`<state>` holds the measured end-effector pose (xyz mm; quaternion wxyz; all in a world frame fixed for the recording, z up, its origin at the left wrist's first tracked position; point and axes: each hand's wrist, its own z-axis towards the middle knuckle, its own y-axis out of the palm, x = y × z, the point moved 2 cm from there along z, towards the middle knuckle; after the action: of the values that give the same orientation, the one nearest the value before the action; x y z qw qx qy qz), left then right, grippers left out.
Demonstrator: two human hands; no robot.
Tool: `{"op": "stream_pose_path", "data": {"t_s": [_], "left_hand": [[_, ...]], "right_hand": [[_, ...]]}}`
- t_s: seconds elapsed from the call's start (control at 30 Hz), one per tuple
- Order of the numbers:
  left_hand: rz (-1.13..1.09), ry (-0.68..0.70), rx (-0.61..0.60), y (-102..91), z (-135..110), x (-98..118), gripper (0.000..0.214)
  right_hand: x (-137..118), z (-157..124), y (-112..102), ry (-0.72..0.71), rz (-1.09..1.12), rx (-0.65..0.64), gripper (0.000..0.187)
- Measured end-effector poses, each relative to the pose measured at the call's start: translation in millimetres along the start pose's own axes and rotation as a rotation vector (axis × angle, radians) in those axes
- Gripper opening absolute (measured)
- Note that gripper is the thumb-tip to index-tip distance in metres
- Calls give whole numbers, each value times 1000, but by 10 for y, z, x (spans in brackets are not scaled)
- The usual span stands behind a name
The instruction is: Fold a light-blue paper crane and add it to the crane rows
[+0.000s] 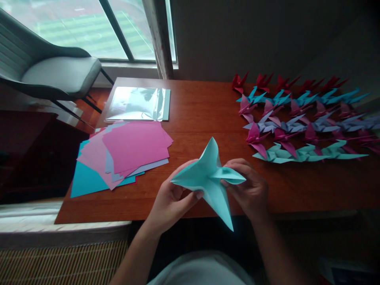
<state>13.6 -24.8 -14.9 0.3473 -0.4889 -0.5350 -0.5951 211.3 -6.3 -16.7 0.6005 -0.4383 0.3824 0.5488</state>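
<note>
A half-folded light turquoise paper (210,174), star-shaped with pointed flaps, is held up over the near edge of the wooden table (202,107). My left hand (170,200) pinches its left flap with thumb and fingers. Closed on the right flap is my right hand (249,188), thumb against the crease. Both hands are shut on the paper.
A loose stack of pink, lilac and blue paper sheets (124,152) lies on the table's left. A clear plastic sleeve (138,103) lies behind it. Rows of several finished folded paper cranes (299,118) fill the right side. A grey chair (56,73) stands by the window.
</note>
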Motion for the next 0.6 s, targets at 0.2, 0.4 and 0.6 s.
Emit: {"op": "stream_pose_path", "data": {"t_s": [0.2,0.4,0.6], "left_hand": [[26,-2,8,-13,-3,9,54],[96,5,5,-35,-17,20,47],[165,6,-16,-38,-20,23,46]], "right_hand": [[5,1,4,-5,-14,-7,30],[20,-8,4,14,-34,-17,27],[8,2,8,9,-30,-29,27]]}}
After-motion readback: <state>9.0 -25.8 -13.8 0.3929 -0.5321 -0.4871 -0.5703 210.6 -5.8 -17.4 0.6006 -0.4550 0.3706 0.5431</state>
